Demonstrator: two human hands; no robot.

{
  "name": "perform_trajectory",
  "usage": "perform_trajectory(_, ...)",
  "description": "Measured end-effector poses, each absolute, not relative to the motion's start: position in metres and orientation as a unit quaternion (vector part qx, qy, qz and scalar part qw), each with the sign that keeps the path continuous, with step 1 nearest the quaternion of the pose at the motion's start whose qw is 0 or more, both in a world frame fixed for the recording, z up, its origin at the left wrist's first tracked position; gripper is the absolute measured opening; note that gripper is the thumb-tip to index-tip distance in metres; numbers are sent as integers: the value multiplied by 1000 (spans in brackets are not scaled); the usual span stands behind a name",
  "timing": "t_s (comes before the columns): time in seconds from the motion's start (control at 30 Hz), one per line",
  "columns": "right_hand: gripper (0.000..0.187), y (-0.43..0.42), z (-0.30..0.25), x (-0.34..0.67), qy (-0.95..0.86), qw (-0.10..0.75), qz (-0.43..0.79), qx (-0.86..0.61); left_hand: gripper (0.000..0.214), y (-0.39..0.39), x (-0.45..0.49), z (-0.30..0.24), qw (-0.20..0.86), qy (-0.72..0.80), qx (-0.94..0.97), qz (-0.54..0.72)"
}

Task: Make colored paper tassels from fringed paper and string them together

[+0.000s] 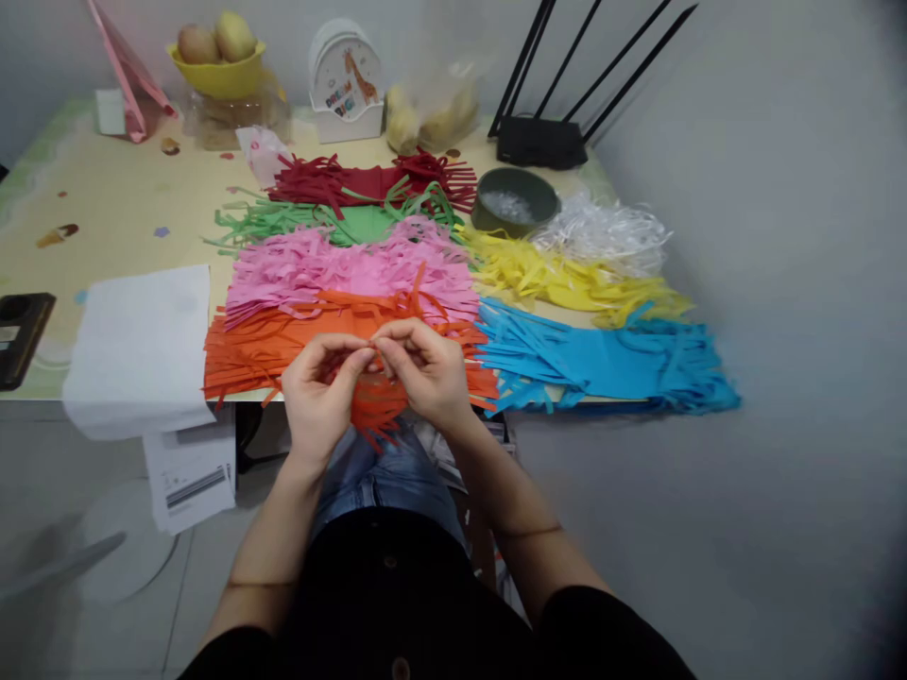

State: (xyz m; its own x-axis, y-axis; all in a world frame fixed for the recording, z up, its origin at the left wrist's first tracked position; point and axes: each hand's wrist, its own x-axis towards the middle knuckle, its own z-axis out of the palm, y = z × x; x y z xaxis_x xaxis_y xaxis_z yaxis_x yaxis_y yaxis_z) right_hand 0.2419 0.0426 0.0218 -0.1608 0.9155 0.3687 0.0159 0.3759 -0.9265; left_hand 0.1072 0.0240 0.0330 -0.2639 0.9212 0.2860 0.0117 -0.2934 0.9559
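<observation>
My left hand (318, 387) and my right hand (434, 373) meet at the table's front edge, thumbs and forefingers pinched together. Between them they hold the top of an orange fringed tassel (377, 412), whose loose strips hang below over my lap. The exact spot under the fingertips is hidden. Just behind the hands lies a stack of orange fringed sheets (262, 345). Beyond it are pink fringed sheets (354, 272), green ones (365, 225) and dark red ones (365, 181). To the right lie blue fringed sheets (616, 361) and yellow ones (567, 280).
A dark green bowl (484, 212) with clear bits and a heap of white strips (602, 236) sit back right, near a black router (542, 142). White paper (142, 340) overhangs the front edge; a phone (25, 340) lies far left. A wall bounds the right.
</observation>
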Motion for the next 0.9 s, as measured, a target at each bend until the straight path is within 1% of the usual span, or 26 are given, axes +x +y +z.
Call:
perform_trajectory(0.1,30,41,24,243,-613,520,471,-362,8,22,107,31,322,478,483,660)
perform_trajectory(0.27,36,41,29,243,-572,531,518,-350,8,16,105,28,342,464,516,634)
perform_trajectory(0.37,36,43,31,241,-554,548,525,-342,6,12,106,27,295,471,533,638)
perform_trajectory(0.43,34,43,31,243,-564,544,511,-353,5,9,107,26,246,471,539,653)
perform_trajectory(0.5,31,44,33,247,-593,520,498,-360,5,8,107,25,225,472,541,658)
perform_trajectory(0.57,25,46,35,253,-621,495,494,-354,4,8,106,24,264,479,534,645)
perform_trajectory(0.67,19,47,40,258,-652,486,457,-361,23,11,103,23,360,479,519,609)
perform_trajectory(0.73,17,45,43,259,-684,472,407,-379,31,12,102,23,368,475,515,611)
perform_trajectory(0.83,19,41,48,256,-727,447,345,-389,19,11,103,22,322,477,530,623)
perform_trajectory(0.9,21,37,49,254,-745,449,299,-392,11,9,104,20,291,476,549,622)
